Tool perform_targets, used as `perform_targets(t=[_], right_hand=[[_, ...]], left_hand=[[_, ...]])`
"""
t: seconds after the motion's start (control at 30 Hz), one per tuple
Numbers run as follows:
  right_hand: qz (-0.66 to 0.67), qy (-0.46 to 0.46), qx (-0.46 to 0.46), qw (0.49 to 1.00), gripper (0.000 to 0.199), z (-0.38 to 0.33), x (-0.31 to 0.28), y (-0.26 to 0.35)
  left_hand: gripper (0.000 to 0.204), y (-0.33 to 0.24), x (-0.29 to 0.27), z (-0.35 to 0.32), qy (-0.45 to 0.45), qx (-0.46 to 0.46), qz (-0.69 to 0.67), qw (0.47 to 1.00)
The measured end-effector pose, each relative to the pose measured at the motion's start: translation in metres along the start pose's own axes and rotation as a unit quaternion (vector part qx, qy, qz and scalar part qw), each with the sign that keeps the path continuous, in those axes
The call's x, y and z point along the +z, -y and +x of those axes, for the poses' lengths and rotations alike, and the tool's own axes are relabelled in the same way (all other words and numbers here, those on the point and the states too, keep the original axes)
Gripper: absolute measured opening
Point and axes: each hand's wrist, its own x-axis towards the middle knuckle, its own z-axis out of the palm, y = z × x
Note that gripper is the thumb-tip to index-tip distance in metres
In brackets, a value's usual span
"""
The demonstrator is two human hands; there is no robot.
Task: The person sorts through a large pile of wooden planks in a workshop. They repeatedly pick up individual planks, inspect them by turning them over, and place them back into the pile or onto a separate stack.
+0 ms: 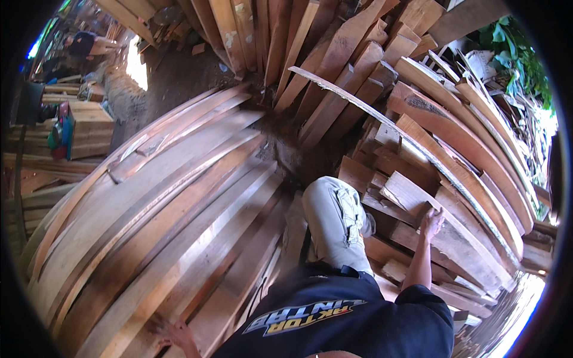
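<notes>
My left hand point(173, 334) rests with its fingers apart on the long planks point(197, 230) stacked at the left. My right hand point(432, 224) is closed round the upper edge of a pale wooden board point(456, 241) on the right-hand pile. That board lies among rougher, darker pieces of timber. A long thin strip of wood point(382, 119) with a rough pale edge curves across the pile above my right hand. My bent knee in light trousers point(334, 215) is between the two stacks.
Upright timbers point(334, 65) lean close together at the far side. A wooden box point(89, 128) and further planks stand at the left, with another person point(89, 45) farther back. Green leaves point(516, 56) hang at the upper right. Dark ground point(170, 89) runs behind the left stack.
</notes>
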Motion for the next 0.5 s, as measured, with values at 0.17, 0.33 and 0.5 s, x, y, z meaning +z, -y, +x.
perform_targets(t=[0.17, 0.33, 0.5], right_hand=[[-0.053, -0.032, 0.029, 0.998, 0.049, 0.002, 0.024, 0.023], [-0.091, -0.018, 0.004, 0.996, 0.052, 0.006, 0.028, 0.008], [-0.104, 0.017, 0.013, 0.994, 0.053, 0.006, 0.013, 0.030]], left_hand=[[0.067, -0.014, 0.029, 0.009, -0.181, 0.040, 0.114, 0.976], [0.067, -0.032, 0.065, 0.015, -0.366, 0.035, -0.137, 0.920], [0.077, -0.190, 0.082, -0.003, -0.259, 0.232, -0.565, 0.748]])
